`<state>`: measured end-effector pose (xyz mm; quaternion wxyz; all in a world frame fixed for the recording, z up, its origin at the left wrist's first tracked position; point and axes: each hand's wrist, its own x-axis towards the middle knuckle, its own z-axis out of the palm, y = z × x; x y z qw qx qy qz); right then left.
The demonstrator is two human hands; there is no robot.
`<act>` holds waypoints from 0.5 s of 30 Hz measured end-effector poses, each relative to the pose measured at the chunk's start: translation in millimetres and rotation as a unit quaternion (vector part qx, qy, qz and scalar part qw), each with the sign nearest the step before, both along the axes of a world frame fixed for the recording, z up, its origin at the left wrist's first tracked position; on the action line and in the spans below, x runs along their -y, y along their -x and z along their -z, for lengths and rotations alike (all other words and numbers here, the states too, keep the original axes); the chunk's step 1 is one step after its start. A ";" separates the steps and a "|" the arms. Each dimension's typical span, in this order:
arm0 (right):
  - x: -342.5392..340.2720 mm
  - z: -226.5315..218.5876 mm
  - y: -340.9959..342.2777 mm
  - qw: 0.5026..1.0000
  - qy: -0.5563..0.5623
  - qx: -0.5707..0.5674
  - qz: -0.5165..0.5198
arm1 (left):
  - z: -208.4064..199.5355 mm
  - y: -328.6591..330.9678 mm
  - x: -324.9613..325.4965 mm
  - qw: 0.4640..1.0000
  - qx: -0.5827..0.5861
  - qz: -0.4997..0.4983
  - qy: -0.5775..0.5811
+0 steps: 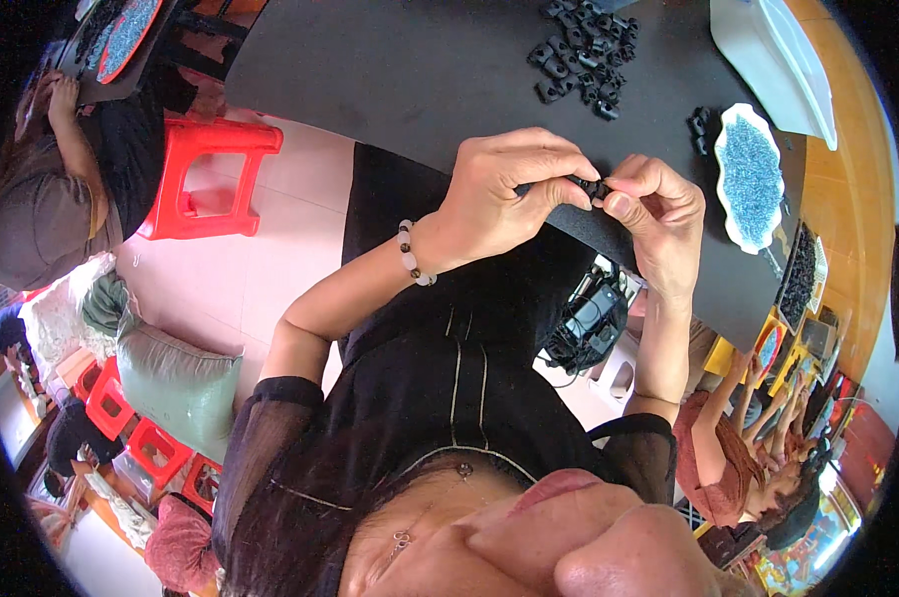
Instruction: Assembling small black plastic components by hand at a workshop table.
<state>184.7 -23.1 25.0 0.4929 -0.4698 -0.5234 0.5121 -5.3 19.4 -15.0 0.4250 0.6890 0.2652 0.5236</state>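
My left hand [514,194], with a beaded bracelet at its wrist, pinches a small black part [595,190] between thumb and fingers. From the other side my right hand [660,214] grips the same part with thumb and forefinger. Both hands meet just over the near edge of the dark table [390,70]. Fingers cover much of the part, so its exact kind cannot be made out. Beyond the hands lies a pile of small black plastic pieces [584,55]. To the right stands a white scalloped dish [726,189] holding many tiny blue pieces [750,179].
A few black pieces [700,129] lie beside the dish. A white plastic bin [773,60] stands at the far right. On the left are a red stool [211,179] and a seated person [62,214]; other people [728,458] work at the right. A stuffed greenish sack [176,373] rests on the floor.
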 end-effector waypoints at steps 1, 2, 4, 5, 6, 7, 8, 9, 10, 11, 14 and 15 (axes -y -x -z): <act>-0.1 -0.2 -0.2 1.000 0.000 0.000 0.000 | 0.1 0.6 -0.8 1.000 -0.002 0.007 0.006; -0.1 -0.4 -0.8 1.000 0.006 0.004 0.005 | 0.3 0.5 -1.6 1.000 -0.001 0.007 0.005; 1.1 -3.8 2.3 1.000 0.011 0.008 0.010 | 0.4 -0.2 -3.0 1.000 0.008 0.012 0.015; 3.0 -8.9 8.5 0.999 0.022 0.001 0.041 | 1.1 -0.4 -3.0 1.000 0.008 0.011 0.014; 3.6 -11.6 12.8 0.997 0.033 -0.005 0.073 | 2.5 -0.5 -2.7 0.998 0.033 0.019 0.043; 4.1 -10.6 14.0 0.997 0.032 -0.004 0.073 | 2.9 -0.8 -2.3 0.995 0.058 0.029 0.072; 5.0 -7.2 14.8 0.997 0.007 -0.006 0.080 | 2.1 -0.6 -2.4 0.995 0.059 0.029 0.071; 6.0 -2.7 15.1 0.996 -0.019 -0.009 0.087 | 1.1 0.1 -2.4 0.995 0.066 0.031 0.073; 6.2 3.4 10.4 0.996 -0.041 0.035 0.076 | 0.3 0.1 -3.0 0.994 0.073 0.034 0.075; 7.5 6.9 8.9 0.996 -0.042 0.035 0.076 | -0.4 0.1 -3.0 0.994 0.074 0.034 0.074; 8.7 10.2 9.7 0.997 -0.032 -0.001 0.074 | -0.3 -0.2 -2.5 0.994 0.069 0.032 0.084; 9.6 10.2 11.7 0.996 -0.033 -0.034 0.078 | 1.9 -1.9 -2.3 0.992 0.084 0.036 0.089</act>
